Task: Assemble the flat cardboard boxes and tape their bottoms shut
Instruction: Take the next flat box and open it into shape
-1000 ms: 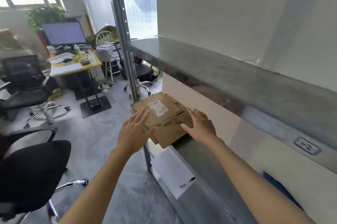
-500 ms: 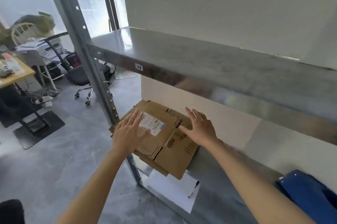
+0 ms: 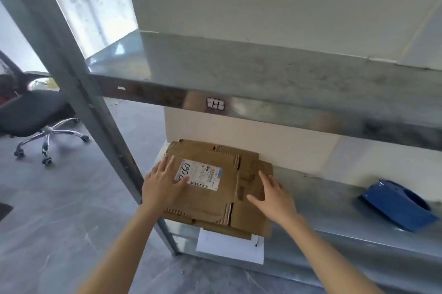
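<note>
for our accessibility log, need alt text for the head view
The left hand and right hand lie flat on a stack of flattened cardboard boxes on a metal shelf, the left thumb touching a white shipping label. A blue tape dispenser sits farther right.

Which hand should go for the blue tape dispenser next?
Right, probably: the right hand lies open on the boxes at their right side, nearer the tape dispenser; the left hand rests by the label, farther off.

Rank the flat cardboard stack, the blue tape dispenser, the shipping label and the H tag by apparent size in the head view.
1. flat cardboard stack
2. blue tape dispenser
3. shipping label
4. H tag
No two look close enough to tie.
</note>
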A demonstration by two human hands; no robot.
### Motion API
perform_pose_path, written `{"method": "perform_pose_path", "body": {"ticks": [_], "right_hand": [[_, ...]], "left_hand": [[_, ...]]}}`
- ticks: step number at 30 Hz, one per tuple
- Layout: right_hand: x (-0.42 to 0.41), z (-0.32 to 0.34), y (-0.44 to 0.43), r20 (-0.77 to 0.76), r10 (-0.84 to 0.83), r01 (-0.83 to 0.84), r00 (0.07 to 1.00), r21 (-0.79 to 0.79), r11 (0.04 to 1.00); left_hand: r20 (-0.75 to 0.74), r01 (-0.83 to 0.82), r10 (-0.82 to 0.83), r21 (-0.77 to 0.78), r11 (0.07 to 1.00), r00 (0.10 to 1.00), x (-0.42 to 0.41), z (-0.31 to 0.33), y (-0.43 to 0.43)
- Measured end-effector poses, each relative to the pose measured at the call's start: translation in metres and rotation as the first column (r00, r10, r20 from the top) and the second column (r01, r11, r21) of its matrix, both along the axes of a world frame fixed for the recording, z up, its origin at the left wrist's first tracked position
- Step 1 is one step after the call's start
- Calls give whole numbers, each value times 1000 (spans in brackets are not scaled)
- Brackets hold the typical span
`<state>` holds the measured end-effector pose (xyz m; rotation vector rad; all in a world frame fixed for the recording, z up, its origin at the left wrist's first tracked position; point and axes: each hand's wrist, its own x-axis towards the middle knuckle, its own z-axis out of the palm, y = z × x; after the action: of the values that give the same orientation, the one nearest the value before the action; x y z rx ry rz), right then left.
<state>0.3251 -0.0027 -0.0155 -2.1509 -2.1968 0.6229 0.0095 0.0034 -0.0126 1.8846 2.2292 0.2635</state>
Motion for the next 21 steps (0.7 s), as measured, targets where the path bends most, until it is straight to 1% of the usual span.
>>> {"method": "perform_pose_path", "body": {"ticks": [6, 10, 15, 21], "right_hand": [[-8, -8, -6, -10, -141, 141, 990, 13, 990], [-11, -14, -14, -74, -166, 164, 983, -27, 986], [-16, -13, -17, -138, -191, 194, 972, 3, 981], [-14, 2, -24, -263, -223, 239, 939, 29, 971]], "left_hand": [[61, -38, 40, -35, 999, 997, -11, -9, 17], [111, -69, 78, -83, 994, 991, -16, -17, 15], [238, -115, 120, -34, 993, 964, -9, -14, 8], [313, -115, 108, 5, 993, 944, -6, 3, 0]]}}
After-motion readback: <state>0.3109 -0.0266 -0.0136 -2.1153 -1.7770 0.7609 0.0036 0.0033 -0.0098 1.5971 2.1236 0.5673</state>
